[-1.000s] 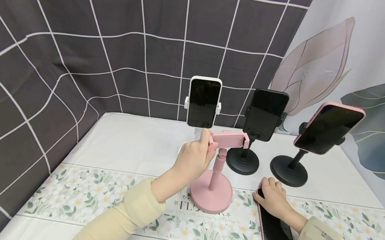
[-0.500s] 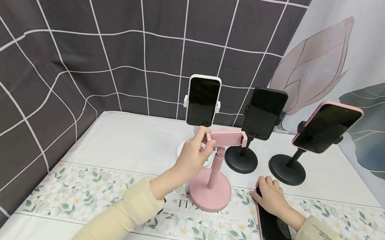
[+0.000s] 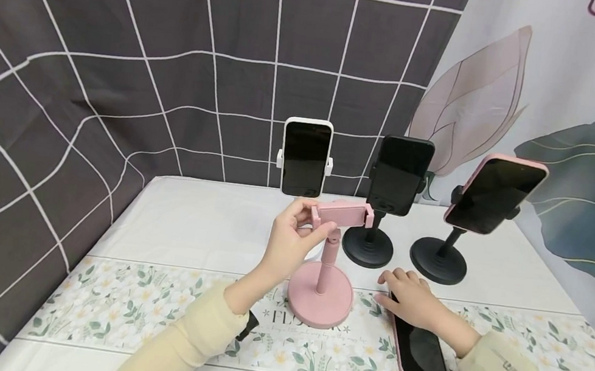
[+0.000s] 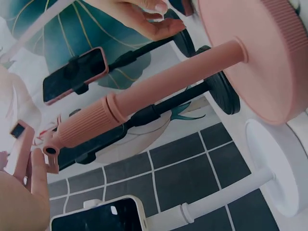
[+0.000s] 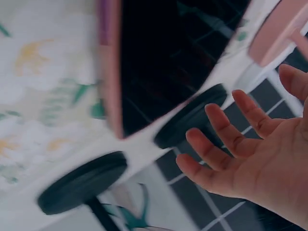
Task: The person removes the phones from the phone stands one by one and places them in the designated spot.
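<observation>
My left hand (image 3: 286, 245) pinches the left end of the clamp on a pink phone stand (image 3: 328, 262), thumb in front and fingers behind. The stand's round base (image 3: 312, 300) rests on the table, and its clamp holds no phone. In the left wrist view, the hand (image 4: 21, 199) is at the clamp, beside the swivel joint. My right hand (image 3: 413, 303) is over the far end of a pink-edged phone (image 3: 421, 356) lying screen up. The right wrist view shows that hand (image 5: 260, 163) with fingers spread and slightly bent, apart from the phone (image 5: 163, 57).
Behind stand a white stand with a white-edged phone (image 3: 305, 159), a black stand with a black phone (image 3: 400, 176), and another black stand with a pink-edged phone (image 3: 494, 196). A floral runner (image 3: 140, 308) crosses the white table. A dark gridded cloth (image 3: 148, 89) hangs behind.
The left hand has shifted its grip on the clamp, its thumb now lower and further forward. My right hand has lifted off the lying phone's upper end. The whole view has shifted slightly.
</observation>
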A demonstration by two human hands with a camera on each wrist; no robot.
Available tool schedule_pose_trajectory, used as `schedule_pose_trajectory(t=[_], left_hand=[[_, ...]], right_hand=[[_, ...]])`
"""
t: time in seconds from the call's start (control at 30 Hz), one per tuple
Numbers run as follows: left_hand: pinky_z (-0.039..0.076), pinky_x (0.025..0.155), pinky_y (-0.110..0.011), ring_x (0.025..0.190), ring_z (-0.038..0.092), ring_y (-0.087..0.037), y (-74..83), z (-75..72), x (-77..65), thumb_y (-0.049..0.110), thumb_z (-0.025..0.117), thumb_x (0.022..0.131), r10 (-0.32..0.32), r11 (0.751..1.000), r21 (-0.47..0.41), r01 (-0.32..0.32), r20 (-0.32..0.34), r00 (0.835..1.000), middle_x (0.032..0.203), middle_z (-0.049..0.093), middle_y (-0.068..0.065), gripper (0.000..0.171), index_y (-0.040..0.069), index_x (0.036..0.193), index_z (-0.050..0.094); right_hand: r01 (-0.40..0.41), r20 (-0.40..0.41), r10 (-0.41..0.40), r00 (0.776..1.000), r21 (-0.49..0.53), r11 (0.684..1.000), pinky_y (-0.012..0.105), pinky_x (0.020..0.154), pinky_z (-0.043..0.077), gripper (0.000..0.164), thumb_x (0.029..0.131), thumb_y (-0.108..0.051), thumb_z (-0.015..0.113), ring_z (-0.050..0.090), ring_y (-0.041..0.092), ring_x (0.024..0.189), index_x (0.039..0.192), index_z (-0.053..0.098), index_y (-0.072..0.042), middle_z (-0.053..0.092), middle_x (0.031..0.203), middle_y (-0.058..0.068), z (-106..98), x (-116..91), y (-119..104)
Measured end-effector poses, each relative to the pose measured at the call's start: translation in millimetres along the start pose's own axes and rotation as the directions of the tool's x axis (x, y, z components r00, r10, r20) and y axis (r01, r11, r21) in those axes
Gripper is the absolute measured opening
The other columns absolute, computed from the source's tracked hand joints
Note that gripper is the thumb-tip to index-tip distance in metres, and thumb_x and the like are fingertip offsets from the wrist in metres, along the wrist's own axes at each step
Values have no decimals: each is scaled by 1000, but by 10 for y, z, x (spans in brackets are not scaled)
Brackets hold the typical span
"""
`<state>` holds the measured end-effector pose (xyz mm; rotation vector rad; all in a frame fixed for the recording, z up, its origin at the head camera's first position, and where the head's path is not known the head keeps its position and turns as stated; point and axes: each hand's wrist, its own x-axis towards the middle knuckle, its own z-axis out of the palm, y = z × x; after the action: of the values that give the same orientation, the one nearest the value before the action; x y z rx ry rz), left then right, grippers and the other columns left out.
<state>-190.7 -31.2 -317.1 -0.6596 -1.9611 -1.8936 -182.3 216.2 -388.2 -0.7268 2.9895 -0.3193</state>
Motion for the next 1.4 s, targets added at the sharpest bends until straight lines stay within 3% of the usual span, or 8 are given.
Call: schedule_pose_trajectory(t=[0.17,0.43,0.77,1.03,1.2,1.4], left_hand=[[50,63,-11,65,52,-6,-5,-24,23,-1,65,76,32,999,16,-31,-51,998,75,59,-24,21,-6,89,49],[50,61,-11,65,56,-9,15,-132,-31,-2,66,74,45,999,9,-45,-115,992,76,60,-29,21,-7,86,49],[54,64,-16,71,62,-15,174,-517,-88,-6,63,75,62,998,36,-56,-214,975,84,61,-31,22,-11,92,51],[54,65,-17,69,64,-13,233,-853,-55,-8,62,75,44,994,105,-15,-278,960,87,63,-29,24,-11,97,52],[53,66,-15,69,64,-10,189,-1029,25,-8,60,77,64,989,147,-18,-313,948,92,61,-34,25,-12,100,50],[52,68,-13,76,62,-6,73,-1196,195,-9,55,80,51,988,156,9,-375,926,94,57,-18,26,-15,104,45]], right_hand=[[73,-124,-86,989,-110,991,57,75,43,35,80,-26,64,48,34,93,107,54,-7,55,98,12,10,-19,-215],[132,-210,-151,966,-105,986,58,82,41,47,79,-24,66,47,35,101,120,47,-10,54,107,13,22,-30,-371],[183,-226,-185,956,-31,983,55,80,44,43,81,-22,64,48,32,103,119,48,-10,55,110,10,15,-44,-410],[191,-224,-192,956,-26,981,52,80,45,41,81,-21,64,48,29,101,118,49,-11,56,109,8,53,-41,-387],[194,-208,-196,958,-30,981,50,80,47,37,82,-22,63,50,28,101,115,51,-11,56,109,8,76,-52,-373],[196,-200,-197,960,-29,980,49,79,47,36,82,-22,63,50,27,100,114,52,-11,56,109,9,81,-61,-366]])
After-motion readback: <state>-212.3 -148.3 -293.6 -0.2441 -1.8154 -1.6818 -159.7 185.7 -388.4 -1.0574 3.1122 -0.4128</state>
